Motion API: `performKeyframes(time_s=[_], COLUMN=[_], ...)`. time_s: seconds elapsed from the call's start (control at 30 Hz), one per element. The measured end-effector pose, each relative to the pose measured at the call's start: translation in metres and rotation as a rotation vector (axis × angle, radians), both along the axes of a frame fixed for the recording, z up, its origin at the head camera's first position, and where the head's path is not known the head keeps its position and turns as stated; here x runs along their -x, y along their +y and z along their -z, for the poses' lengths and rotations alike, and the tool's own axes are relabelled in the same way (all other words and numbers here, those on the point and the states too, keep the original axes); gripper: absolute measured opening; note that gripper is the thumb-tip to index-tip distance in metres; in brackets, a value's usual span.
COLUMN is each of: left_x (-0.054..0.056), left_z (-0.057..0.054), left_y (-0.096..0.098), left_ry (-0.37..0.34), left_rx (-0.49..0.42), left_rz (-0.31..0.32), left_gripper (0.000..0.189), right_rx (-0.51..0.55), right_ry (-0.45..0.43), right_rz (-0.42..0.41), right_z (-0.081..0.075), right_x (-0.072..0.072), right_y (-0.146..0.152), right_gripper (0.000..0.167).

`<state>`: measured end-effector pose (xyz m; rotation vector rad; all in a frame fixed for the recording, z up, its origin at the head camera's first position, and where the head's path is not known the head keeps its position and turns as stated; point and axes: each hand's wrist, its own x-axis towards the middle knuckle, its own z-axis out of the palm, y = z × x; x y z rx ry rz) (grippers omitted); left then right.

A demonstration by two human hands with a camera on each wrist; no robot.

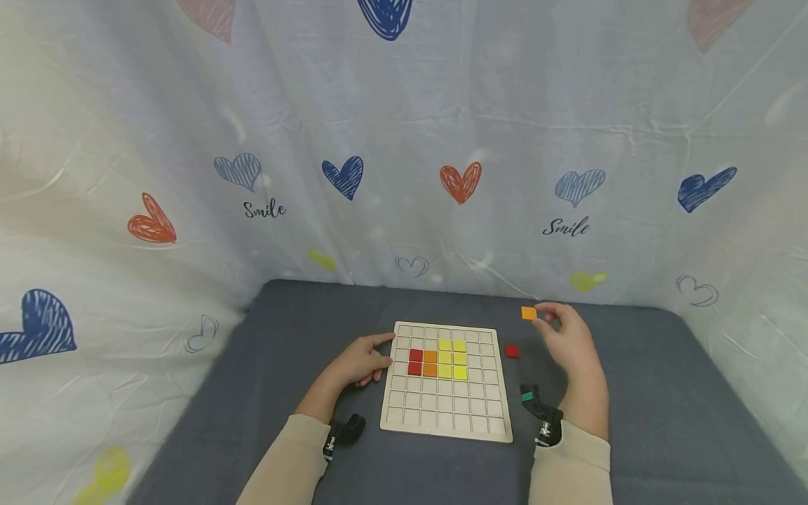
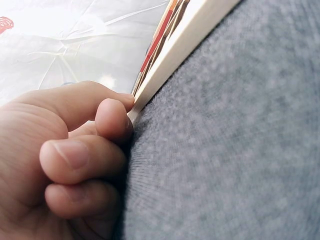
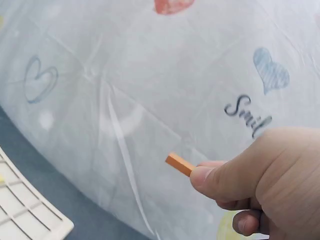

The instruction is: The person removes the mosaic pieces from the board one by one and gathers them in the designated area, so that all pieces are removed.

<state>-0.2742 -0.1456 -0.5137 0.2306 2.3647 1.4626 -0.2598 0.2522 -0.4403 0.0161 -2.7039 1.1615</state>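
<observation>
A pale wooden grid board lies on the dark grey surface. Set in its squares are red tiles, orange tiles and several yellow tiles. My left hand touches the board's left edge with the extended index finger and the thumb; its other fingers are bent, as the left wrist view shows. To the right of the board, my right hand pinches an orange tile between thumb and fingers, raised clear of the board. A loose red tile lies just right of the board.
A grey cloth-covered table spreads around the board. Behind and at the sides hangs a white curtain printed with hearts and the word "Smile". A dark wrist device is strapped to the right arm, another to the left.
</observation>
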Motion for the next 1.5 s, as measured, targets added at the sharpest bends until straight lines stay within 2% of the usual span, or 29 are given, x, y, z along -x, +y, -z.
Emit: performKeyframes(time_s=[0.23,0.4,0.57,0.7,1.0,1.2,1.33,1.5], left_x=[0.000,0.001,0.000,0.001,0.003,0.003,0.003,0.003], left_z=[0.000,0.000,0.000,0.001,0.004,0.004,0.004,0.004], left_y=[0.001,0.001,0.002,0.002,0.001,0.001,0.001,0.001], left_ry=[-0.002,-0.002,-0.004,-0.002,-0.001,0.002,-0.001,-0.008], left_rx=[0.000,0.003,0.010,0.013,0.018,0.019,0.018,0.005], left_rz=[-0.003,-0.010,-0.014,-0.015,-0.016,-0.016,-0.019,-0.023], left_gripper=[0.064,0.064,0.064,0.064,0.064,0.064,0.064,0.064], right_rx=[-0.004,0.018,0.014,0.014,0.015,0.025,0.041,0.068], right_ry=[-0.164,-0.265,-0.321,-0.345,-0.366,-0.351,-0.306,-0.207], right_rz=[0.033,0.018,0.007,0.030,0.074,0.069,0.059,0.034], right_z=[0.016,0.029,0.045,0.054,0.057,0.054,0.047,0.031], right_x=[0.000,0.002,0.005,0.008,0.011,0.009,0.007,0.006], right_y=[0.019,0.026,0.027,0.025,0.020,0.022,0.023,0.018], right_gripper=[0.035,0.035,0.034,0.032,0.030,0.034,0.040,0.044])
